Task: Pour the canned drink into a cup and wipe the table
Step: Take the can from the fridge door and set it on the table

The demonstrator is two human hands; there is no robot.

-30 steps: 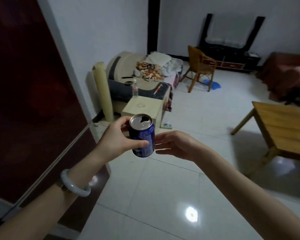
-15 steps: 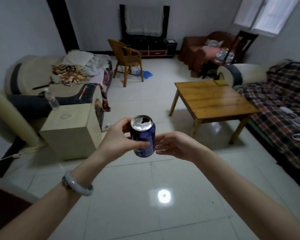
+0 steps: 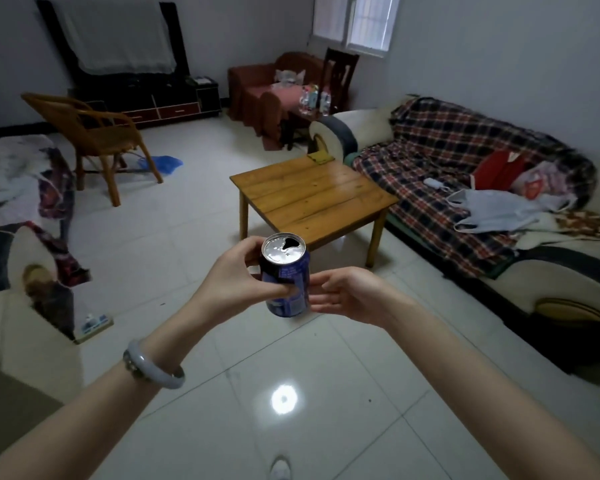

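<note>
Standing on glossy white floor tiles (image 3: 222, 382), short of the low square table of wooden planks (image 3: 312, 197). Gripping a blue aluminium drink can with a silver lid (image 3: 287, 289) in the left hand (image 3: 231, 284): thumb pressed across the printed front, fingers curled round the far side. Held in mid-air on the near side of the table, in front of its nearest edge, close to upright with the top leaning slightly towards the camera; mouth open, dark inside. With the right hand (image 3: 349, 296) loose and unclenched just right of the can, palm turned towards it, fingers relaxed and holding nothing; touching the can or only close to it, cannot tell. Wearing a pale grey stone-like bangle (image 3: 153, 370) on the left wrist.

On the table's far corner, a small flat yellow thing (image 3: 321, 156). Right of the table and close alongside it, a long cream sofa under a red-and-navy plaid blanket (image 3: 465, 157), with pale blue cloth (image 3: 499, 207) lying on the seat. Left of the table and beyond it, well apart, a brown wicker armchair (image 3: 94, 133). Behind the table against the far wall, a dark low cabinet (image 3: 146, 102).
</note>
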